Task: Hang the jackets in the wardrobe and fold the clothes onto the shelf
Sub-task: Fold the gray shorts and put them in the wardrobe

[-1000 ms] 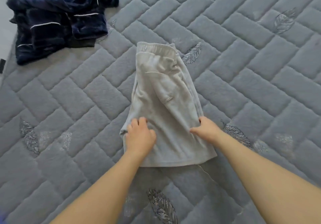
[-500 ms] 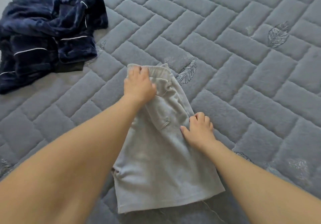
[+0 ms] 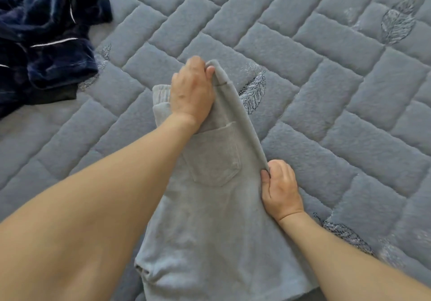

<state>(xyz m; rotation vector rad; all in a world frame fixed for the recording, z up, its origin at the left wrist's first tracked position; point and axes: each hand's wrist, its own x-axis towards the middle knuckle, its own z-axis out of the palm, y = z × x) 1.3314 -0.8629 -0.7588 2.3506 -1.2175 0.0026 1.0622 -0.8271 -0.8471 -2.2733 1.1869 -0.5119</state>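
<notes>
A pair of light grey shorts (image 3: 210,230) with a patch pocket lies on the quilted bed, waistband away from me. My left hand (image 3: 191,93) pinches the waistband corner and lifts the right edge of the shorts. My right hand (image 3: 279,188) grips the same raised edge lower down, so the edge forms a taut fold between the two hands. My left forearm covers part of the shorts' left side.
A crumpled dark navy velvet garment with white piping (image 3: 44,34) lies at the top left of the grey quilted bed cover (image 3: 326,90). Something black peeks out from under the navy garment.
My left hand went from the hem up to the waistband and gripped it. Both hands now lift the right edge of the shorts off the bed, folding it over toward the left.
</notes>
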